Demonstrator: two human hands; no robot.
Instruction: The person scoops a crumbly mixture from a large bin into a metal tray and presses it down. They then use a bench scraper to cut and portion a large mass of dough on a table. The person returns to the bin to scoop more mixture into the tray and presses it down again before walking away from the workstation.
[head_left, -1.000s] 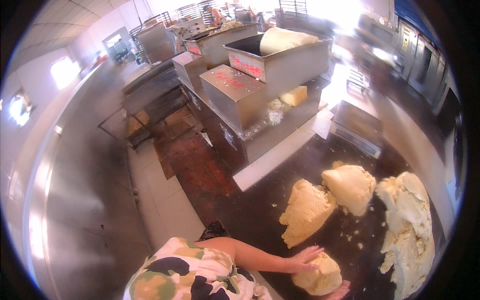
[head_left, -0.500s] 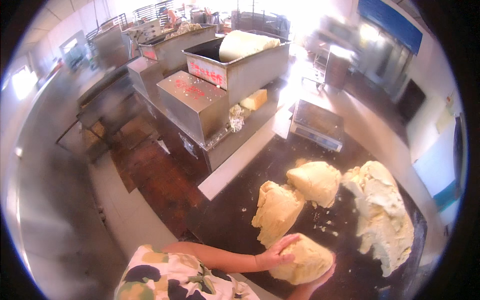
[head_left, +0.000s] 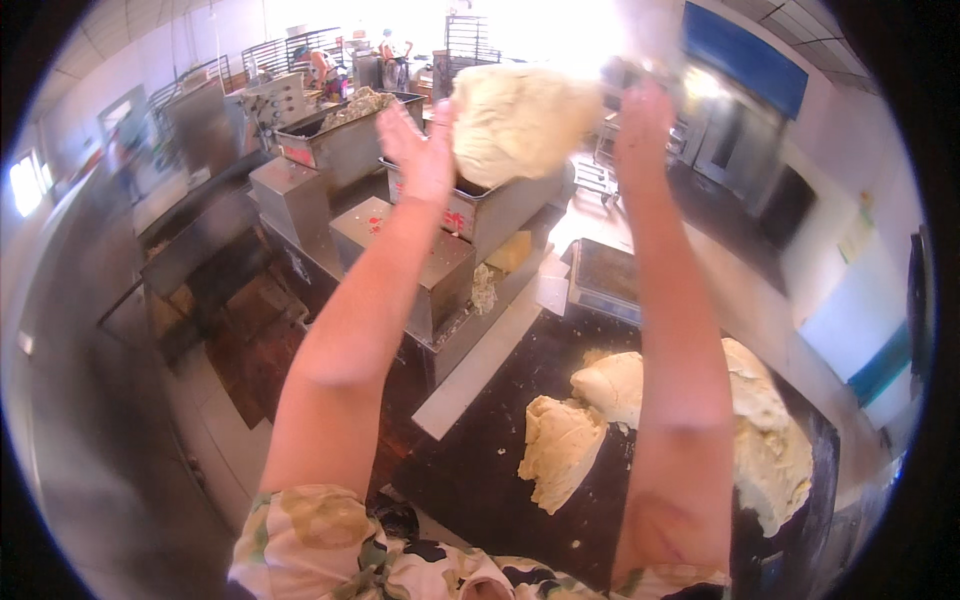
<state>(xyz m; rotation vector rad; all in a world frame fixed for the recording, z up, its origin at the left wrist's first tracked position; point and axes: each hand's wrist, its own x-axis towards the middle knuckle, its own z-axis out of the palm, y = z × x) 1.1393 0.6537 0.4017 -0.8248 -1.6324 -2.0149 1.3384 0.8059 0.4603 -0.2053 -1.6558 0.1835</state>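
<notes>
Across the head view, much has changed from half a second ago: our two hands were low by the desk (head_left: 460, 485) with a dough lump between them, and now both arms reach far up and forward. That lump has left the desk. Two smaller pieces of dough, a near one (head_left: 560, 450) and a farther one (head_left: 618, 385), lie where they did, and so does the large dough mass (head_left: 775, 450) to their right, though our right forearm (head_left: 680, 350) now hides part of them. We also see the scene sitting a little differently, as the head has moved.

Our left hand (head_left: 425, 160) is raised with its fingers (head_left: 393, 128) spread wide and its thumb up, grasping nothing. Our right hand (head_left: 645, 130) is raised too, its fingers (head_left: 645, 98) blurred; they look stretched upward and we see them gripping nothing, but cannot tell how far they are spread.

Between the two hands we see a big pale lump of dough (head_left: 515, 125), blurred at its right end, in front of or above the metal trough (head_left: 520, 215). It borders our left thumb, and we cannot tell whether they touch; on the other side, a bright gap separates it from our right fingers. We cannot tell where it ends and the dough roll seen earlier in the trough begins.
</notes>
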